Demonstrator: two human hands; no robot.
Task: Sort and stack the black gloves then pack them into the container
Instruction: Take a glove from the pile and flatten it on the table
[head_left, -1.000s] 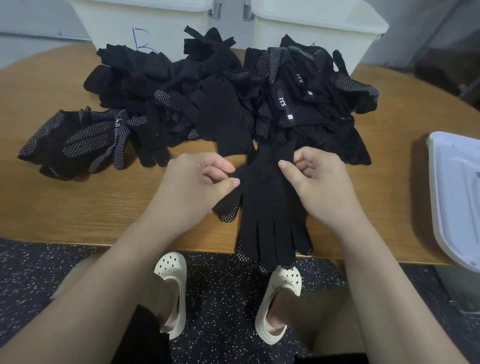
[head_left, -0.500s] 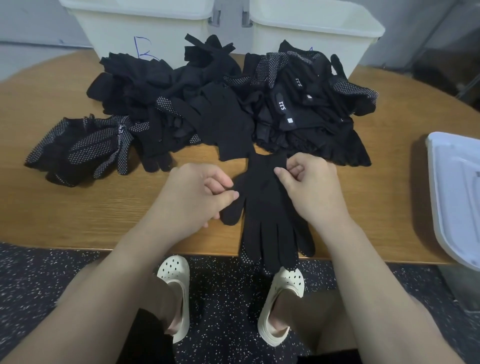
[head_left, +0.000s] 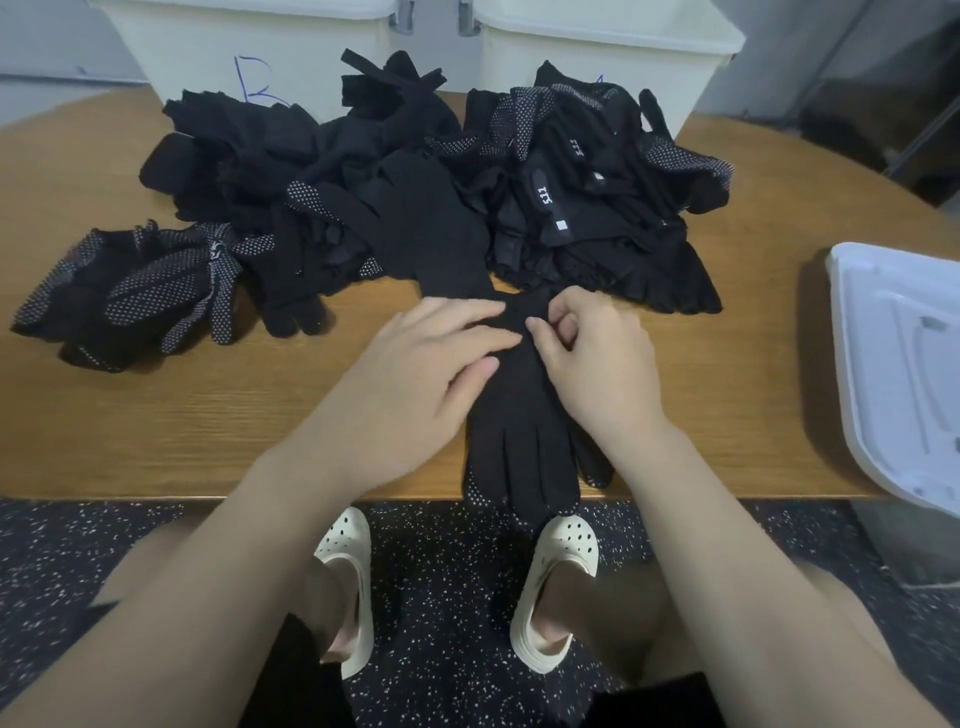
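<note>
— At the table's (head_left: 156, 415) near edge, why flatten that glove (head_left: 519, 415)?
— So it stacks square. My left hand (head_left: 415, 374) presses it, fingers straight; my right hand (head_left: 587, 358) pinches its cuff, keeping it from sliding off.

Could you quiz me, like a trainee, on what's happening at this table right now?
1. True or false: the glove under the hands has its fingertips hanging over the table edge.
2. What does the right hand do to it?
A. pinches the cuff
B. hovers clear
3. Fill in: the left hand lies ____ on the glove.

Key: 1 true; 2 A; 3 flat.
</note>
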